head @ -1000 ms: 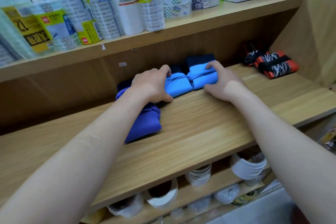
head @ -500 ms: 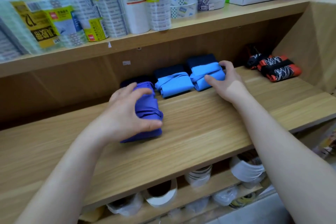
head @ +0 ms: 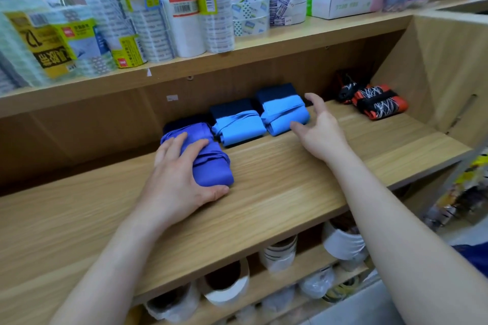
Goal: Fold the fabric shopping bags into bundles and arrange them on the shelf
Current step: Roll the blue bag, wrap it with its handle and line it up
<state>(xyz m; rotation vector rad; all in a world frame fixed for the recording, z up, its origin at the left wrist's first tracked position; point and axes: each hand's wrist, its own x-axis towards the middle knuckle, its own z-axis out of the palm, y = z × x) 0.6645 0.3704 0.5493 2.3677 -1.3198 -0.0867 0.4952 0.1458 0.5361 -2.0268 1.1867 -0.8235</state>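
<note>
purple bundle (head: pixel 208 161) on shelf (head: pixel 290 192), near-left of two light blue bundles (head: pixel 237 126); left hand (head: pixel 182 179) grips it. right hand (head: pixel 319 132) spread wide, holding nothing, beside them. step: arranging. next, likely: slide it far, flush into row

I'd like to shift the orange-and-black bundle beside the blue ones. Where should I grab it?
Probably pinch the orange-and-black bundle across its strapped middle, from above and the front. The black band cinches it there, and bare shelf lies open in front of it.
</note>
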